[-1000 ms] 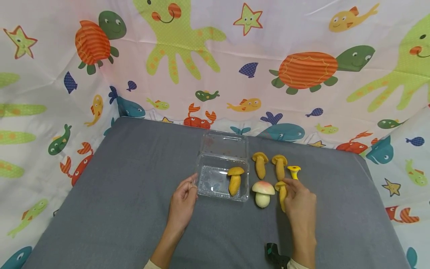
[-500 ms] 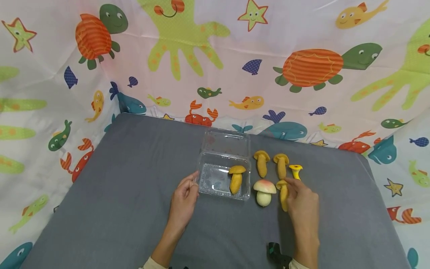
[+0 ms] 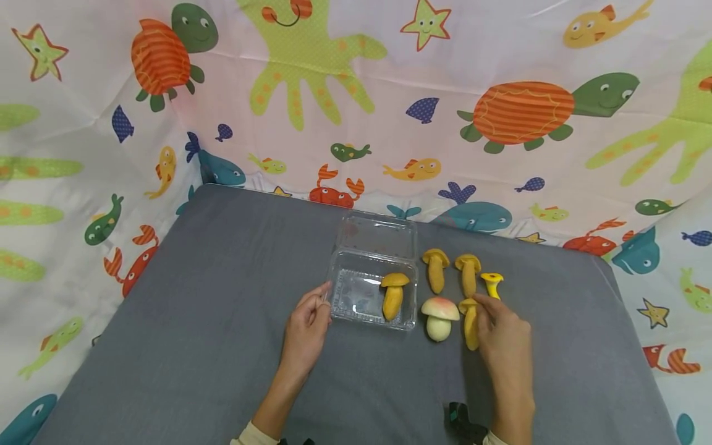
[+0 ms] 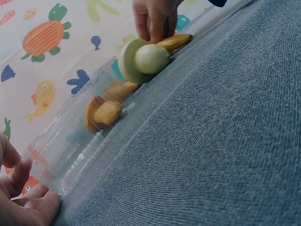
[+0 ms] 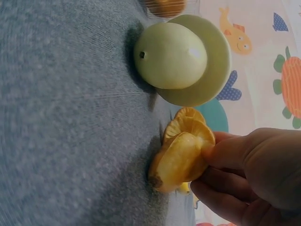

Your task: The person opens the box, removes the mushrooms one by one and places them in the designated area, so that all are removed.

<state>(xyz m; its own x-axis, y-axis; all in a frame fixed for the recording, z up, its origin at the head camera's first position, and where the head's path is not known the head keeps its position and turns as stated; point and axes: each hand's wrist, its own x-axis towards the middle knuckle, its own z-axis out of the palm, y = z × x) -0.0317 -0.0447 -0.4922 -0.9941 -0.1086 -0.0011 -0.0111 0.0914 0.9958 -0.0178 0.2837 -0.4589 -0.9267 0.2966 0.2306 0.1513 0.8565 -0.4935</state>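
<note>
My left hand (image 3: 306, 330) pinches the left edge of a clear plastic clamshell box (image 3: 347, 296), whose lid (image 3: 378, 235) lies folded back. Inside the box, toward its right side, lies a yellow-brown toy mushroom (image 3: 393, 300). With thumb and fingers my right hand (image 3: 505, 337) pinches another yellow-brown mushroom (image 5: 178, 157) by its cap; its stem points toward me. Left of that one, a mushroom with a pinkish cap and pale stem (image 3: 439, 318) rests on the cloth. In the left wrist view the box's near wall (image 4: 70, 160) shows beside my fingertips.
Two yellow-brown mushrooms, a left one (image 3: 436, 272) and a right one (image 3: 468, 272), lie behind, next to a bright yellow trumpet-shaped mushroom (image 3: 492, 284). Grey cloth (image 3: 222, 296) covers the table. A sea-animal curtain (image 3: 334, 80) hangs behind. A black device (image 3: 464, 423) sits by my right wrist.
The head view has shifted slightly, moving the whole scene a little right and up. Both hands keep their places on the box and the mushroom.
</note>
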